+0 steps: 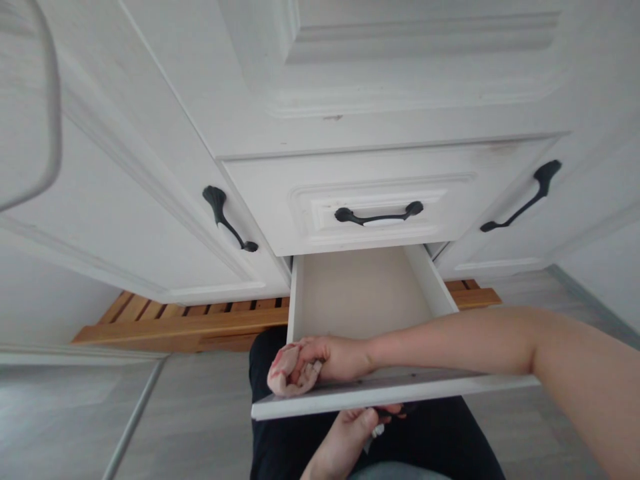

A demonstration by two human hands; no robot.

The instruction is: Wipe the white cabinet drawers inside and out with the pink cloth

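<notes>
Right hand (pixel 335 357) closed around a bunched pink cloth (pixel 290 375), pressed at the front left corner of the open drawer (pixel 360 293). Cloth looks soft, light, limp; a full-fist grip suits it. Left hand (pixel 350 433) below the drawer front, fingers curled at its handle, partly hidden. Count: one cloth, one open drawer, one shut drawer above, three black handles showing.

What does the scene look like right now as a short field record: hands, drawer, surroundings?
right hand: clutches a crumpled pink cloth against the front-left inside corner of the open white wooden drawer
left hand: below the drawer front, at its dark handle
drawer inside: bare where visible
above: shut white drawer with black metal handle
floor: slatted wooden platform under the cabinet
</notes>
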